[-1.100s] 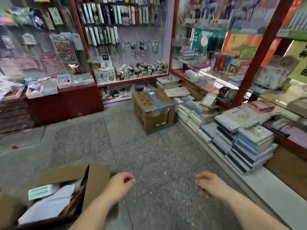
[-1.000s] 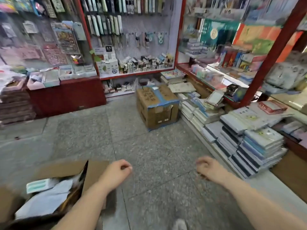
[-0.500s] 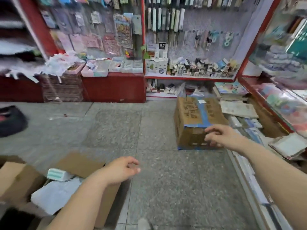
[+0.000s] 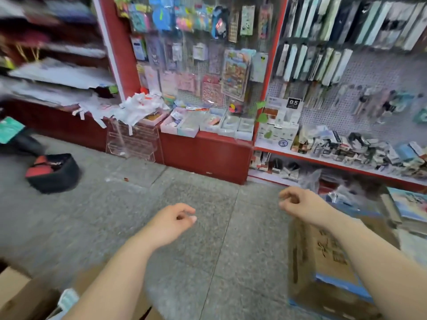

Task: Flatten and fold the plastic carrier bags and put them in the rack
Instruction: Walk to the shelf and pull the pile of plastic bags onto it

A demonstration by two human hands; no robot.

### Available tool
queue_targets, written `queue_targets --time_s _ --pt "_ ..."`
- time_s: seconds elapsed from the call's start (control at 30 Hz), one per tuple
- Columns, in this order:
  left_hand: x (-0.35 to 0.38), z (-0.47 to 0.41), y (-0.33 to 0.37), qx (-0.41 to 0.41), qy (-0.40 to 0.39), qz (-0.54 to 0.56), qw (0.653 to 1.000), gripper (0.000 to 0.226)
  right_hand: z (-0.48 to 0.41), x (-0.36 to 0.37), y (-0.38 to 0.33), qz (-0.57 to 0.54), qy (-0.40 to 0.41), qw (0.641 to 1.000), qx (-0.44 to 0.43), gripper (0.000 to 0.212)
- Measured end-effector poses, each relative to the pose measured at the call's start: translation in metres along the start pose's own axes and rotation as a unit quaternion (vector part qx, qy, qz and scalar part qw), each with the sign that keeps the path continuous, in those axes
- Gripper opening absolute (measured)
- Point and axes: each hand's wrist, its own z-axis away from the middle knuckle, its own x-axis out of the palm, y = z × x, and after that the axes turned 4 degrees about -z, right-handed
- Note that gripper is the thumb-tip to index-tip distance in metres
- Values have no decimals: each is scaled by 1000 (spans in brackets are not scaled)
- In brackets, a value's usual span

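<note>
A heap of crumpled white plastic carrier bags [image 4: 136,109] lies on the red counter at the back, spilling over its edge. Just below the heap a clear acrylic tiered rack [image 4: 132,142] stands on the floor against the counter. My left hand [image 4: 172,221] hangs over the grey floor with loosely curled fingers and holds nothing. My right hand [image 4: 298,204] is out in front above a cardboard box, fingers also loosely curled and empty. Both hands are well short of the bags and the rack.
A taped cardboard box [image 4: 328,262] stands on the floor at the right, an open carton [image 4: 20,294] at the bottom left. A black and red bag [image 4: 52,172] lies on the floor at the left. Pegboard displays [image 4: 335,88] and small trays [image 4: 208,123] line the back wall.
The view has swung left and moved toward the red counter; the bag heap and clear rack are now in sight. Both hands stay empty and have risen in front of me.
</note>
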Motion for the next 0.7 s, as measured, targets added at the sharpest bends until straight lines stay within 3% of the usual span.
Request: queue_targets --time_s 0.17,0.33,0.5,0.7 --pt "-39 -109 -6 -36 68 28 997 12 -153 -11 -20 53 -56 995 -71 24" --pt "-86 -204 -18 -95 167 56 980 13 -310 -17 -63 28 -82 985 -150 10" --pt "-144 -262 -45 -157 267 57 949 8 -444 5 -143 7 -141 969 -204 21" --pt "-232 -321 -118 -201 343 71 915 13 -563 88 -261 33 -219 939 -264 26"
